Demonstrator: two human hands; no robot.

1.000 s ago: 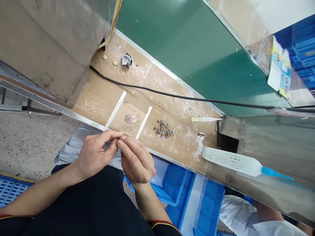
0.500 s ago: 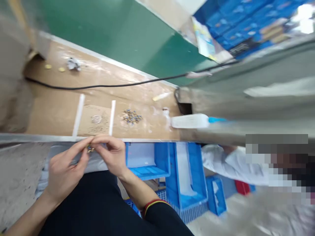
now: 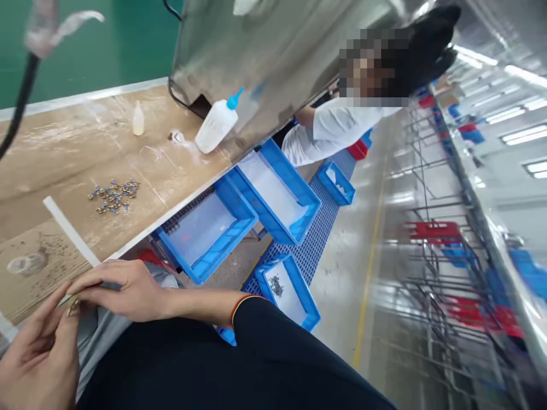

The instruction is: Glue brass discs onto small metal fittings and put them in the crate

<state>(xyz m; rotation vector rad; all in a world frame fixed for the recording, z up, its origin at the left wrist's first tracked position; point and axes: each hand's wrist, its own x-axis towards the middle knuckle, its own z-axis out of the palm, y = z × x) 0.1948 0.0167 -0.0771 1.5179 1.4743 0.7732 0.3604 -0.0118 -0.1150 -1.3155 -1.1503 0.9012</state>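
Observation:
A small brass-coloured metal piece [image 3: 73, 308] is pinched between the fingertips of my left hand [image 3: 45, 350], at the table's front edge. My right hand [image 3: 123, 291] meets it from the other side, thumb and fingers closed at the same piece. The fingers hide most of its shape. On the brown table [image 3: 81, 151] lies a loose pile of small brass-and-blue metal parts [image 3: 114, 197]. Left of it, a white strip [image 3: 70, 230] lies beside a small clear round dish [image 3: 28, 264] with dark specks around it.
A white bottle with a blue nozzle [image 3: 217, 126] stands near a metal housing [image 3: 273, 62]; a small dropper bottle [image 3: 138, 119] is farther left. Blue crates [image 3: 200, 267] line the table's front. A person in a white sleeve [image 3: 333, 122] sits beyond. A black cable [image 3: 23, 99] hangs at upper left.
My view has swung to the right, so the table and hands now appear farther left and tilted. Both hands remain together at the small brass-coloured piece.

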